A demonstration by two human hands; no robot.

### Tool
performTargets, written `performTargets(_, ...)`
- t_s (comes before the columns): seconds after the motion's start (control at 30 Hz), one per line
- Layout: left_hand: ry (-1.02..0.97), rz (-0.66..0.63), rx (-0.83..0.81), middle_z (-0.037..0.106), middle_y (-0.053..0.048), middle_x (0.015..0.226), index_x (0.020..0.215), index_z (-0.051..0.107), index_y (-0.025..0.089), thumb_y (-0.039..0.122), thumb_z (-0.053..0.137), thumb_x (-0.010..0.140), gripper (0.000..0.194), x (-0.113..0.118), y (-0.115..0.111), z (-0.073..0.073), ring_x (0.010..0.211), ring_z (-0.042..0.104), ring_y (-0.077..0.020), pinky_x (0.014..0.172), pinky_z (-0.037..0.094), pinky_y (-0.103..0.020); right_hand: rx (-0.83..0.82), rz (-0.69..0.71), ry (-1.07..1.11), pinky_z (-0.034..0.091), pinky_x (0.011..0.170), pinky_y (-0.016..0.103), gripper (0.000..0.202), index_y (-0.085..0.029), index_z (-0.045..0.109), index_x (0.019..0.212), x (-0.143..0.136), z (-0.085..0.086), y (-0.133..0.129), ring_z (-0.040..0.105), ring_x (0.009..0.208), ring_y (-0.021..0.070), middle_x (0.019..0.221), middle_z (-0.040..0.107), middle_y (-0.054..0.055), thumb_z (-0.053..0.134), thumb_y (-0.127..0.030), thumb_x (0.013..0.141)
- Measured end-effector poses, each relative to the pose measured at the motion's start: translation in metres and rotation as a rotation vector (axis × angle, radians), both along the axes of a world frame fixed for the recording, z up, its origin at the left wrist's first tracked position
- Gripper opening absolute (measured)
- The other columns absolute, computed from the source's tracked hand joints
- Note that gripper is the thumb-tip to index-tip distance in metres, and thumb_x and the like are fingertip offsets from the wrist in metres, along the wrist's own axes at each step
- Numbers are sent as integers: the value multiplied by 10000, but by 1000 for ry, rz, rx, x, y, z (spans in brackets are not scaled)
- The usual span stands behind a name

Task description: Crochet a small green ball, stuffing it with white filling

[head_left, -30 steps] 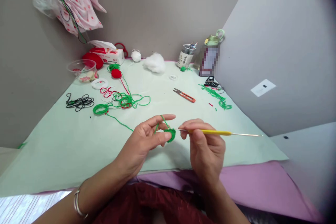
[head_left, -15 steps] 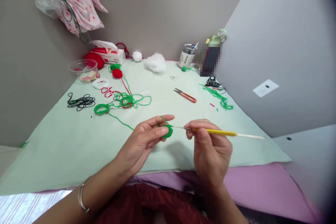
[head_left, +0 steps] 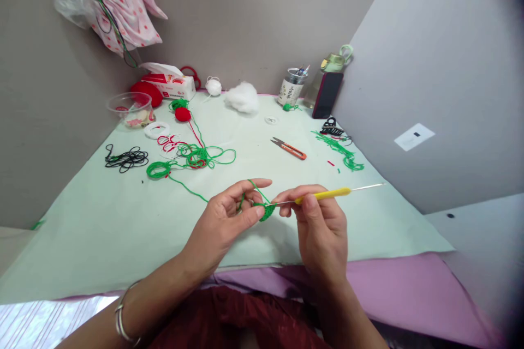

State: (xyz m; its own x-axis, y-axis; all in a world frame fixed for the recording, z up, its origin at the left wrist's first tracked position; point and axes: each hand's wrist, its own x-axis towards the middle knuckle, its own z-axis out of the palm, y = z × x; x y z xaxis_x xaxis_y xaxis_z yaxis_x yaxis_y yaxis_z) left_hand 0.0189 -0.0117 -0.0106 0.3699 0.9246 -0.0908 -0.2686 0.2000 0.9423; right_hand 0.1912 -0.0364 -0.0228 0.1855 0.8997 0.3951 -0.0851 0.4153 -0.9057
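Between thumb and fingers, my left hand (head_left: 231, 212) pinches a small green crochet piece (head_left: 267, 211). Green yarn runs over its raised index finger, and a strand (head_left: 186, 188) trails back across the cloth to a loose green coil (head_left: 159, 169). My right hand (head_left: 321, 223) is closed around the yellow grip of a crochet hook (head_left: 327, 194), which has a metal shaft at each end. The left tip of the hook meets the top edge of the green piece. Whether yarn is caught on that tip is too small to tell.
Orange-handled thread snips (head_left: 289, 148) lie beyond my hands. Tangled green yarn (head_left: 200, 156) and black cord (head_left: 126, 158) are at left. Behind stand a tissue box (head_left: 172, 84), white stuffing (head_left: 242, 98), a pen holder (head_left: 292, 87) and a phone (head_left: 328, 95) against a bottle. Green scraps (head_left: 339, 150) lie right.
My right hand has moved left with the hook, whose rear end now tilts upward. The green piece has shifted slightly right and turned, and the yarn stretches longer from the left index finger.
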Motion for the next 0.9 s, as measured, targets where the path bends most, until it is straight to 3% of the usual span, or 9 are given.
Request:
performTargets(0.17, 77, 89, 50, 586, 25, 878, 1182, 784, 305, 303, 814, 869, 314, 3, -4, -3, 761, 458, -113, 751, 384, -237, 259, -142, -458, 583, 734, 316, 252, -241, 715, 1135, -1, -3, -8, 712, 814, 163, 977, 776, 44, 514, -123, 1039)
performTargets(0.27, 4, 125, 12, 600, 27, 880, 1217, 751, 273, 289, 841, 844, 384, 8, -5, -5, 764, 485, -111, 760, 403, -236, 473, -232, -742, 604, 760, 333, 315, -238, 695, 1225, -3, -12, -8, 729, 901, 194, 1023, 777, 71, 571, -71, 988)
performTargets(0.33, -95, 70, -82, 613, 23, 864, 1265, 722, 255, 299, 850, 835, 450, 11, -4, -5, 800, 531, -120, 780, 414, -239, 543, -336, -855, 610, 759, 341, 348, -263, 714, 1235, -4, -18, -7, 731, 948, 212, 1062, 768, 83, 631, -68, 958)
performTargets(0.4, -180, -26, -207, 623, 15, 851, 1295, 715, 233, 310, 855, 830, 492, 11, -2, -3, 792, 538, -118, 774, 411, -240, 520, -370, -814, 610, 748, 355, 336, -289, 737, 1210, -4, -20, -7, 727, 956, 223, 1070, 760, 81, 642, -88, 958)
performTargets(0.47, -221, -83, -291, 625, 8, 849, 1288, 734, 219, 303, 856, 825, 486, 8, 1, -1, 764, 516, -106, 764, 403, -236, 422, -330, -592, 598, 713, 362, 278, -281, 751, 1153, -3, -17, -6, 716, 876, 214, 989, 755, 66, 593, -119, 992)
performTargets(0.6, -162, -62, -199, 622, 9, 870, 1212, 788, 255, 307, 862, 813, 409, 4, 2, 4, 757, 493, -107, 746, 396, -237, 208, -178, -151, 547, 602, 319, 212, -237, 750, 988, -1, -5, -1, 641, 678, 166, 822, 716, 36, 545, -219, 1041)
performTargets(0.73, -39, -18, -48, 663, -5, 926, 1206, 795, 289, 334, 862, 817, 397, 6, -1, 2, 823, 530, -132, 776, 408, -250, 187, -130, -235, 584, 669, 342, 173, -246, 771, 995, -4, -3, 0, 704, 798, 195, 923, 772, 53, 601, -224, 1018)
performTargets(0.9, -92, 58, -115, 676, -2, 907, 1253, 772, 272, 334, 884, 790, 480, 11, -3, -1, 800, 554, -130, 788, 429, -256, 386, -285, -567, 610, 712, 340, 323, -296, 769, 1178, -10, -12, -7, 727, 883, 199, 1019, 773, 56, 649, -87, 963)
